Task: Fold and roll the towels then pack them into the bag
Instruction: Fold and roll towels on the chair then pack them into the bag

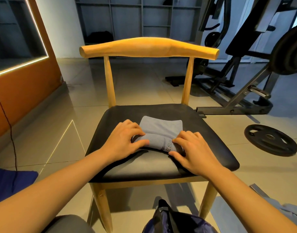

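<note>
Light blue towel lies mid-seat on the black chair seat, near end rolled up, far end flat toward the backrest. The left hand and right hand sit at either end of the roll, each grip curled round it, fingers on top, thumb at the near side. Dark bag on the floor below the seat's front edge; more blue cloth on the floor at right, weight plate beside the chair.

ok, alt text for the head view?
A person's left hand and right hand grip the rolled near end of a blue towel on the black seat of a wooden chair; its far half lies flat. A dark bag sits on the floor.
</note>
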Tool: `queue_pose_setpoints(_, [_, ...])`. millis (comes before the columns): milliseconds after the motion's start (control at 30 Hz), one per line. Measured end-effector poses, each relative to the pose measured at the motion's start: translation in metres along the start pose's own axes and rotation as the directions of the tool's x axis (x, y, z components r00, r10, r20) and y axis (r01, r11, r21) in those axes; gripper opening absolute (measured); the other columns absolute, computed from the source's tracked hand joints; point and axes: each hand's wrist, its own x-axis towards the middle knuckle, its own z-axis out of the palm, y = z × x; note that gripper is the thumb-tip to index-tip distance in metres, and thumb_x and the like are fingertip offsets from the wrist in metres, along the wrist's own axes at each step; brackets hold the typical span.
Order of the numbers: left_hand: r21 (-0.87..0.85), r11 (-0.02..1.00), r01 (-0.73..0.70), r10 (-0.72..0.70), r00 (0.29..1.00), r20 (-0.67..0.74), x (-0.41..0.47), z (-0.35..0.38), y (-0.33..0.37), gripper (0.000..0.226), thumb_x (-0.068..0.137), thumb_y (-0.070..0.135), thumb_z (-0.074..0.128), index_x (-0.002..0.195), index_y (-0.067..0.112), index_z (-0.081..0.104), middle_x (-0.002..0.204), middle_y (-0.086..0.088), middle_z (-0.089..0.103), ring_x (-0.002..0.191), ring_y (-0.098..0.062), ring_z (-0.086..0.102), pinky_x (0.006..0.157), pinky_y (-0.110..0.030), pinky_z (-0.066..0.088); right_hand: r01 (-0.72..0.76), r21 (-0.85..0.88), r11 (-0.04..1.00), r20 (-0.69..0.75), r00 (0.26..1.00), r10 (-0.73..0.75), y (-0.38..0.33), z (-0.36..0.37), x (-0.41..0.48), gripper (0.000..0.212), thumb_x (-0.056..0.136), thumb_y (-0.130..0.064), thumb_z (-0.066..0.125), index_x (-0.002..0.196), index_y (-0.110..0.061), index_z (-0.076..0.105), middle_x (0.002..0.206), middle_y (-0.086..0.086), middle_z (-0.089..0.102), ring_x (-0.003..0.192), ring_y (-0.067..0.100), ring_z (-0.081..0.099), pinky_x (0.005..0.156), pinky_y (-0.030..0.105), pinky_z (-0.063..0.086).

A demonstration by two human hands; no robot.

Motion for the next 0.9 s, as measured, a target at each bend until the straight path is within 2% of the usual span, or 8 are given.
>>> queue_pose_setpoints(167, [-0.03, 0.999, 0.038, -0.035, 0.995, 0.095, 0.002, 0.005, -0.015, 0.036, 0.096, 0.057, 0.056, 0.122, 0.033, 0.064, 0.115, 0.017, 0.06, 0.107, -0.004, 0.044, 0.095, -0.031, 0.04, -0.101, 0.104, 0.989, 0.054, 0.994, 0.096, 0.004, 0.001, 0.015, 0.034, 0.104, -0.046, 0.043, 0.099, -0.025, 0.068, 0.096, -0.005, 0.056, 0.09, 0.016, 0.048, 0.08, 0.035, 0.04])
queue_pose_setpoints(300, [-0.051, 0.988, 0.144, -0.135, 0.98, 0.149, 0.016, 0.014, -0.011, 0.024, 0.104, 0.044, 0.046, 0.108, 0.027, 0.062, 0.102, 0.011, 0.057, 0.096, -0.01, 0.045, 0.091, -0.035, 0.042, -0.215, 0.051, 0.975, 0.026, 0.976, 0.214, 0.004, 0.007, 0.025, 0.034, 0.107, -0.044, 0.036, 0.104, -0.023, 0.063, 0.101, -0.003, 0.057, 0.096, 0.02, 0.051, 0.085, 0.038, 0.041])
queue_pose_setpoints(433, [-0.089, 0.963, 0.256, -0.237, 0.954, 0.184, 0.033, 0.016, -0.009, 0.029, 0.107, 0.04, 0.039, 0.094, 0.023, 0.059, 0.089, 0.007, 0.059, 0.089, -0.015, 0.05, 0.086, -0.039, 0.042, -0.154, 0.147, 0.977, -0.07, 0.984, 0.165, 0.004, 0.013, 0.023, 0.026, 0.103, -0.043, 0.048, 0.119, -0.024, 0.057, 0.108, -0.006, 0.057, 0.098, 0.017, 0.049, 0.086, 0.035, 0.038])
queue_pose_setpoints(533, [-0.167, 0.904, 0.393, -0.349, 0.906, 0.239, 0.041, 0.015, -0.008, 0.021, 0.106, 0.041, 0.037, 0.1, 0.029, 0.054, 0.093, 0.002, 0.064, 0.091, -0.018, 0.057, 0.084, -0.039, 0.044, -0.136, 0.189, 0.973, -0.022, 0.99, 0.143, 0.01, 0.013, 0.025, 0.028, 0.102, -0.044, 0.051, 0.121, -0.025, 0.059, 0.107, -0.008, 0.056, 0.099, 0.015, 0.048, 0.089, 0.034, 0.038])
queue_pose_setpoints(633, [-0.122, 0.88, 0.458, -0.413, 0.868, 0.276, 0.048, 0.014, -0.007, 0.029, 0.105, 0.042, 0.038, 0.091, 0.023, 0.055, 0.089, 0.0, 0.063, 0.087, -0.022, 0.059, 0.078, -0.04, 0.047, -0.151, 0.218, 0.964, 0.052, 0.988, 0.143, 0.017, 0.012, 0.037, 0.027, 0.106, -0.041, 0.042, 0.111, -0.024, 0.063, 0.102, -0.009, 0.059, 0.097, 0.015, 0.048, 0.09, 0.035, 0.036])
queue_pose_setpoints(733, [-0.016, 0.94, 0.341, -0.338, 0.936, 0.095, 0.048, 0.013, -0.005, 0.031, 0.102, 0.042, 0.047, 0.089, 0.02, 0.064, 0.089, 0.004, 0.065, 0.087, -0.019, 0.059, 0.078, -0.039, 0.049, -0.177, 0.2, 0.964, 0.167, 0.975, 0.144, 0.026, 0.011, 0.05, 0.038, 0.108, -0.042, 0.033, 0.09, -0.02, 0.059, 0.089, -0.005, 0.058, 0.089, 0.017, 0.047, 0.086, 0.037, 0.035])
queue_pose_setpoints(800, [-0.048, 0.99, 0.132, -0.135, 0.989, -0.054, 0.044, 0.014, -0.004, 0.024, 0.099, 0.042, 0.054, 0.097, 0.024, 0.07, 0.096, 0.011, 0.066, 0.091, -0.012, 0.057, 0.081, -0.033, 0.046, -0.2, 0.187, 0.962, 0.209, 0.965, 0.16, 0.031, 0.012, 0.057, 0.042, 0.108, -0.041, 0.03, 0.082, -0.017, 0.055, 0.082, -0.003, 0.056, 0.086, 0.02, 0.047, 0.082, 0.039, 0.034])
queue_pose_setpoints(900, [-0.042, 0.998, -0.051, 0.05, 0.998, -0.033, 0.039, 0.023, -0.007, 0.036, 0.093, 0.052, 0.058, 0.114, 0.027, 0.073, 0.111, 0.012, 0.07, 0.102, -0.01, 0.058, 0.09, -0.032, 0.044, -0.258, 0.214, 0.942, 0.23, 0.951, 0.208, 0.036, 0.015, 0.065, 0.046, 0.107, -0.041, 0.031, 0.077, -0.013, 0.051, 0.076, 0.0, 0.055, 0.078, 0.022, 0.048, 0.077, 0.038, 0.032])
